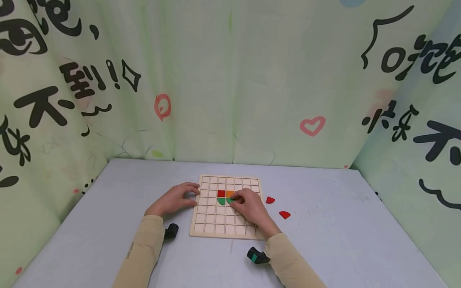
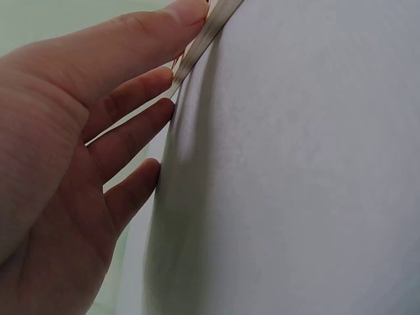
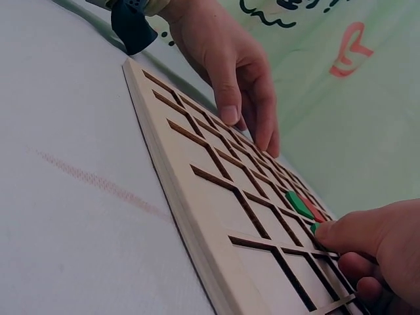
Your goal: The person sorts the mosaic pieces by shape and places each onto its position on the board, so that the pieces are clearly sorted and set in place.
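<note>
A wooden grid board (image 1: 210, 220) lies on the table, its cells walled by thin strips. My left hand (image 1: 176, 198) touches the board's left edge with thumb and fingertips, fingers spread and loosely bent; in the left wrist view the thumb is at the wooden rim (image 2: 213, 26). Over the middle cells, my right hand (image 1: 250, 206) pinches a green quarter-circle piece (image 1: 229, 201) between thumb and fingers, mostly hidden by them. To its left another green quarter-circle piece (image 1: 221, 201) sits in a cell. Behind these are a red square (image 1: 221, 193) and an orange piece (image 1: 229, 194), partly covered by fingers.
Two red fan-shaped pieces (image 1: 284, 215) lie on the white table (image 1: 342, 224) just right of the board. Black wrist devices (image 1: 257, 256) hang under both sleeves. A pale green printed curtain (image 1: 266, 92) encloses the table's back and sides.
</note>
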A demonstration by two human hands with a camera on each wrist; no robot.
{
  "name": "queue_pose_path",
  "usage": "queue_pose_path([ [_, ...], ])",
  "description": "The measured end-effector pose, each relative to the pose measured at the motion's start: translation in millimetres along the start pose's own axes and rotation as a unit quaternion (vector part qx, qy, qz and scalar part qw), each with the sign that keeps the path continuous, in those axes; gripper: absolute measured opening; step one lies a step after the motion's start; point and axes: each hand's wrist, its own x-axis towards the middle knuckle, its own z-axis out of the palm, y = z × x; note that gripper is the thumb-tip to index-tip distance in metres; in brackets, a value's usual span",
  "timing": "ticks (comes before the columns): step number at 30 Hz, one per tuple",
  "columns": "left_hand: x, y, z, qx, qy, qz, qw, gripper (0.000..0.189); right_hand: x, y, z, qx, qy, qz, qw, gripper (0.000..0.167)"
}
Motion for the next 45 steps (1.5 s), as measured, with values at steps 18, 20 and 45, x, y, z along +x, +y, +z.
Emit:
queue_pose_path([
  [18,1.3,-0.1,0.3,0.000,-0.003,-0.005,1.0000,0.032,-7.4,11,-25,0.016,0.030,0.046,0.9984,0.018],
  [20,1.4,0.4,0.5,-0.001,-0.004,-0.008,1.0000,0.032,-10.0,15,-32,0.014,0.033,0.058,0.9977,0.020],
  [45,-0.8,1.5,-0.1,-0.008,0.002,0.005,0.9999,0.032,-62.4,80,-119,-0.058,-0.038,0.110,0.9915,0.029],
])
